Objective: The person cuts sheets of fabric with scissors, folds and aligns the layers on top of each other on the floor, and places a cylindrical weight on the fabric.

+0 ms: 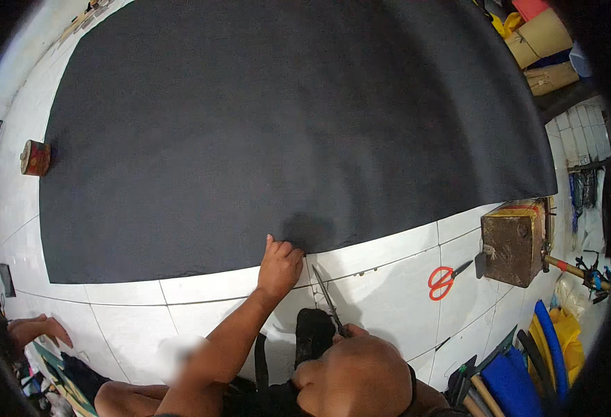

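Note:
A large black sheet of fabric [250, 139] lies spread over the white tiled floor. At its near edge, my left hand [282, 267] is closed, the fingertips pinching the edge by a dark patch of shadow. Lower down, my right hand [351, 331] is partly hidden and grips a pair of long metal scissors [328, 297]. The blades point up and to the left, toward the fabric's edge near my left hand, and appear apart from it.
Orange-handled scissors [442, 283] lie on the tiles at right, beside a worn brown box [514, 247] near the fabric's corner. A round reddish-brown weight [36, 158] stands on the left edge. Tan rolls [542, 35] sit at far right. Another bare limb [41, 330] shows at left.

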Available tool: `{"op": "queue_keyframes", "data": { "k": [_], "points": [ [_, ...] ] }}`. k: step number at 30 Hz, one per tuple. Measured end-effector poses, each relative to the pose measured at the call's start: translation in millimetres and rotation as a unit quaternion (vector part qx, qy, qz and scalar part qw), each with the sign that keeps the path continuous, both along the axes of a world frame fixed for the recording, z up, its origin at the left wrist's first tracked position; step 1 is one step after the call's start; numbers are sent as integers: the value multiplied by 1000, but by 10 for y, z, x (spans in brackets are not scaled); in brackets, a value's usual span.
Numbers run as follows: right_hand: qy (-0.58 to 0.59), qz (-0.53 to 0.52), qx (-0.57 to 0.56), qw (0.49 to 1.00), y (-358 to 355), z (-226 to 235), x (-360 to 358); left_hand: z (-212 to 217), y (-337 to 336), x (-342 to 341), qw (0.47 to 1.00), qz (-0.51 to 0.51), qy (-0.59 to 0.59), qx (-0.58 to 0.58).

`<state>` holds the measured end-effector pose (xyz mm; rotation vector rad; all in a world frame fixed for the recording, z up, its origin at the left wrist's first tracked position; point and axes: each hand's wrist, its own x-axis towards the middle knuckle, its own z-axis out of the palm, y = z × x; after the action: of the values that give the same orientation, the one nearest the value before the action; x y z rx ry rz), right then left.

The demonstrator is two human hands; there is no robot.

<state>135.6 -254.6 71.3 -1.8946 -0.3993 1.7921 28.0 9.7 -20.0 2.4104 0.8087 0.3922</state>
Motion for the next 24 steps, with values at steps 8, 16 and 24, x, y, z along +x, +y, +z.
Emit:
{"op": "queue_keyframes", "data": {
  "k": [8,16,24],
  "points": [
    [-57,-62,61,995,217,-561,-339,71,-21,-57,1000,0,-22,-22],
    [-70,-55,30,996,460,-533,-396,0,-12,-50,1000,5,-29,-9],
    [-107,-67,44,991,539,-551,-434,-45,-28,-44,999,11,-43,10]
  ]
}}
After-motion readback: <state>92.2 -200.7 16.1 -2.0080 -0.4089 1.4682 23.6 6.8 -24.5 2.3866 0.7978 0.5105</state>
